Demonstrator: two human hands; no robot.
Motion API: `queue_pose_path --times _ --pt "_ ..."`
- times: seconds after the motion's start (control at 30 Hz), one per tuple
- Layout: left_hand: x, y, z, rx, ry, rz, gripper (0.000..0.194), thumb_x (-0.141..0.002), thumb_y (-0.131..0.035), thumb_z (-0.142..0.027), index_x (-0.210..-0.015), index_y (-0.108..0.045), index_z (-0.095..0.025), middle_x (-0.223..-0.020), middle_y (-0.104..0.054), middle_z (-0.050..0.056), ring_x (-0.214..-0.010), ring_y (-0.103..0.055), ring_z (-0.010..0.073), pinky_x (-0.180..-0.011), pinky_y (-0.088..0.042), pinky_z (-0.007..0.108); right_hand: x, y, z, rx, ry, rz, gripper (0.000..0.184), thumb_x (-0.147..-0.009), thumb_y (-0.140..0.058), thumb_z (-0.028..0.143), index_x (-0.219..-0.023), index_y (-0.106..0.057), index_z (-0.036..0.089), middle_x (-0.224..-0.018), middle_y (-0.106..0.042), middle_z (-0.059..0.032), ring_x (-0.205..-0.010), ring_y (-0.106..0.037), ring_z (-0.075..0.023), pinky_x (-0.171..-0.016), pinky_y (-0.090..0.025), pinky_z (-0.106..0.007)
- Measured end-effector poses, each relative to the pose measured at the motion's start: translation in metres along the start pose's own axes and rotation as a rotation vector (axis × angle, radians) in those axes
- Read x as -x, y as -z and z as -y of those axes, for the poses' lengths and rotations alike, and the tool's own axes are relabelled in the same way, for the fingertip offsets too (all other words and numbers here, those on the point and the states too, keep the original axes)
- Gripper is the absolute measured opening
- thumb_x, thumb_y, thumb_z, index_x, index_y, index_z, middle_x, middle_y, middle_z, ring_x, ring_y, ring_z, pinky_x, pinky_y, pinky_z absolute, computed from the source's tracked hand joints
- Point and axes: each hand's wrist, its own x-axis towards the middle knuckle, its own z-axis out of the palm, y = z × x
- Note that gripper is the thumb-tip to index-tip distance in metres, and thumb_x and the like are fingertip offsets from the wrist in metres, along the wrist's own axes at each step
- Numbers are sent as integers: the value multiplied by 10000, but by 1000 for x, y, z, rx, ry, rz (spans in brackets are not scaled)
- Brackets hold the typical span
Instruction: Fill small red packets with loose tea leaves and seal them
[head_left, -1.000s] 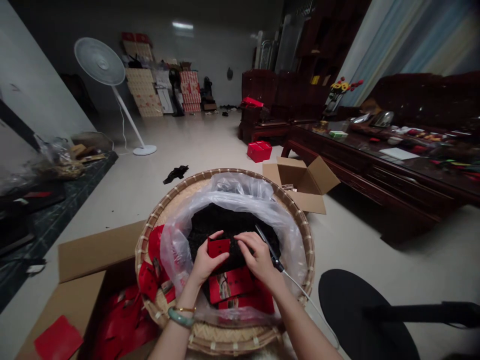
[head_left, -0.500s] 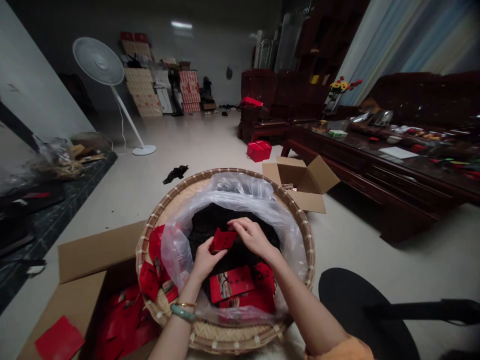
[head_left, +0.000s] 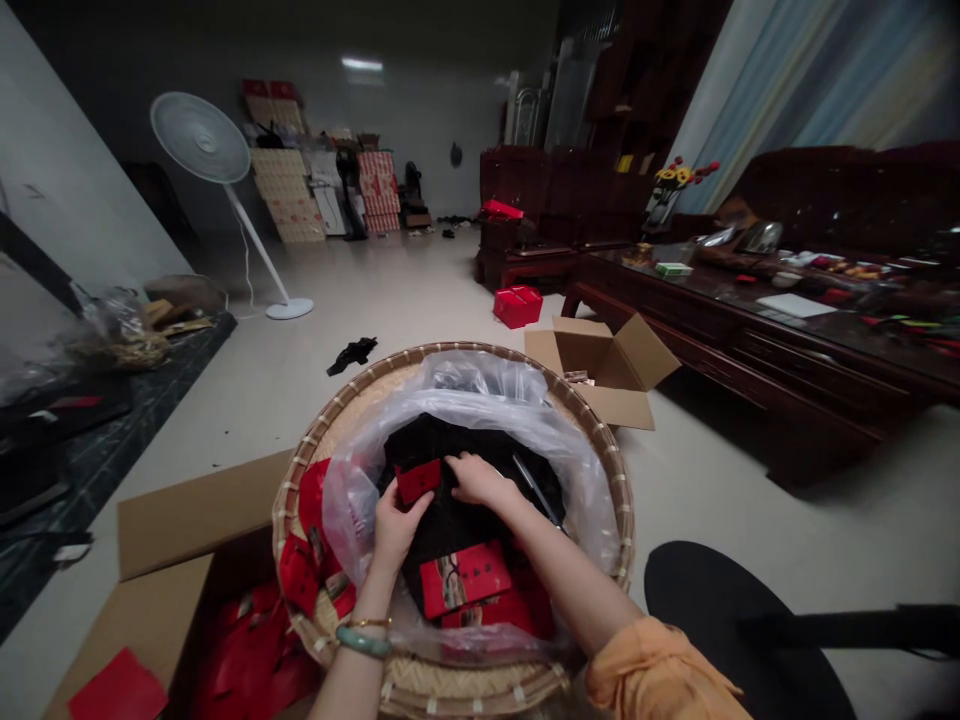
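My left hand (head_left: 396,525) grips a small red packet (head_left: 418,482), held upright over a clear plastic bag (head_left: 349,500). The bag lies wide inside a round woven bamboo basket (head_left: 619,500) and holds a dark, loose-looking mass (head_left: 427,435). Just right of the packet, my right hand (head_left: 480,480) is low over the dark mass, its fingers curled together; what they pinch, if anything, I cannot make out. A thin metal tool (head_left: 534,485) rests in the mass beyond my right forearm. Printed red packets (head_left: 469,578) lie at the near side of the bag.
More red packets (head_left: 300,575) sit at the basket's left edge. An open carton (head_left: 157,610) of red packets stands at left, another open carton (head_left: 630,410) beyond the basket. A black round base (head_left: 712,610) is at right, a dark wooden table (head_left: 750,370) behind it.
The red packet has moved left with my left hand and now stands more upright. My right hand has lowered slightly leftward toward the dark mass. The metal tool has come into sight.
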Motion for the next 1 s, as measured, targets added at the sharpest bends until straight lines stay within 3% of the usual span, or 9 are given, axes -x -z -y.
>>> queue_pose_path --times 0.13,0.4,0.57,0.73,0.87,1.0 --pt "-1 -1 4 -1 2 0 432 -554 -748 -318 -925 -613 -143 -874 -705 68 -807 -651 208 -811 -501 336 -7 -1 -2 -34 -29 -7 395 -677 -664 260 -1050 -620 140 -1046 -628 -149 -941 -624 -257 -763 -474 -310" --pt "2 -2 1 -3 -4 47 387 -576 -726 -284 -923 -622 -145 -866 -701 58 -811 -640 203 -809 -490 326 0 4 -10 -199 -5 -99 350 -690 -619 159 -1032 -659 221 -1008 -689 -48 -960 -627 -199 -813 -455 -266" --pt "4 -5 -5 -49 -25 51 338 -585 -713 -294 -885 -634 -159 -837 -695 39 -791 -630 203 -796 -485 322 19 27 -21 -426 46 -282 428 -652 -592 82 -1060 -649 199 -971 -692 -45 -890 -630 -185 -801 -464 -274" --pt "6 -7 -6 -89 -44 66 303 -592 -698 -292 -859 -630 -164 -803 -684 29 -762 -617 199 -782 -479 320 37 60 -12 -537 162 -406 342 -662 -590 108 -990 -650 184 -854 -678 -10 -790 -609 -156 -732 -464 -264" --pt "7 -8 -6 -121 -63 67 297 -607 -680 -285 -872 -628 -162 -802 -677 29 -761 -611 198 -770 -476 312 44 80 8 -498 305 -413 294 -702 -582 94 -960 -669 205 -898 -673 -9 -804 -601 -145 -740 -456 -256" --pt "8 -8 -7 -123 -51 60 285 -596 -681 -278 -856 -628 -173 -759 -667 12 -731 -605 193 -735 -482 303 43 84 20 -327 392 -327 294 -724 -588 74 -963 -686 214 -922 -657 -32 -824 -602 -153 -772 -457 -267"
